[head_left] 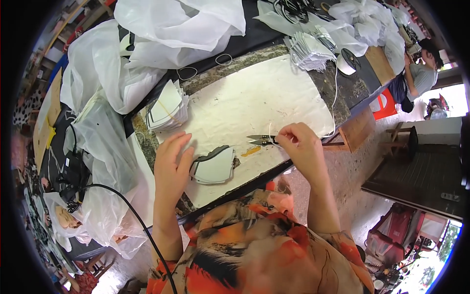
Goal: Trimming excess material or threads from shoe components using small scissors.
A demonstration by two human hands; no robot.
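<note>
My right hand (302, 147) pinches a white cord (335, 105) between thumb and fingers, and a short end stands up beyond the fingertips. That cord runs back to a white spool (346, 63) at the far right. Just left of the right hand lie dark thread snips (259, 140) on the white board (245, 98). My left hand (172, 159) holds nothing visible, its fingers apart and slightly curved. Beside it, on the right, rests a small stack of pale cut pieces (215, 169) with a dark curved edge. A banded bundle of similar pieces (167, 109) lies just beyond the left hand.
Another stack of pale pieces (312, 51) sits at the board's far right. Two elastic loops (224, 60) lie beyond the board. White plastic bags (178, 29) cover the back and left. A black cable (132, 208) crosses at lower left. A person (422, 73) is at the far right.
</note>
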